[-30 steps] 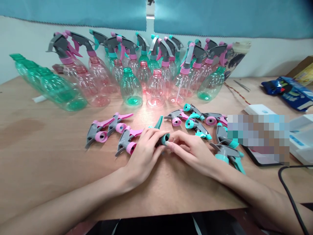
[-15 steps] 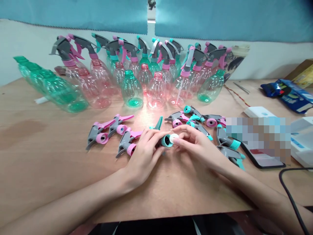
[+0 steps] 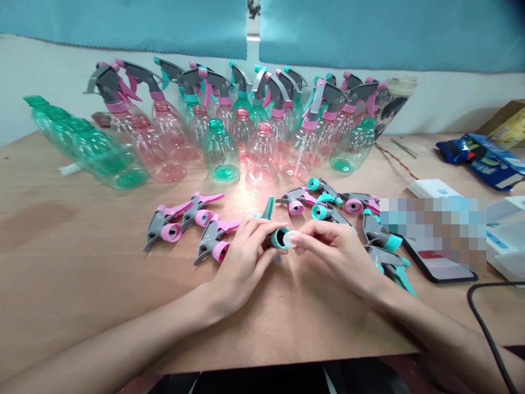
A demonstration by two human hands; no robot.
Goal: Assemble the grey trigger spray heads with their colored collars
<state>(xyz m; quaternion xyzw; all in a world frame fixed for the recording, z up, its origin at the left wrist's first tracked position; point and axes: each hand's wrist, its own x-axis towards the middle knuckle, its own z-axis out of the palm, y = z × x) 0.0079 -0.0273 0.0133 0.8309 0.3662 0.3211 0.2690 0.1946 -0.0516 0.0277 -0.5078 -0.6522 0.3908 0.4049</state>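
My left hand is closed around a trigger spray head with a teal collar, whose dark opening faces me and to the right. Its teal trigger sticks up behind my fingers. Between the thumb and forefinger of my right hand is a small round white disc, held right at the collar's mouth. Grey-and-pink spray heads lie left of my hands. More spray heads, pink and teal, lie behind and to the right.
Several clear pink bottles and green bottles stand along the back, many with spray heads fitted. On the right are a phone, white boxes, a black cable and a blue packet.
My right fingers have curled in more behind the white disc, which has tilted at the collar's mouth. My left hand has stayed nearly still with the spray head.
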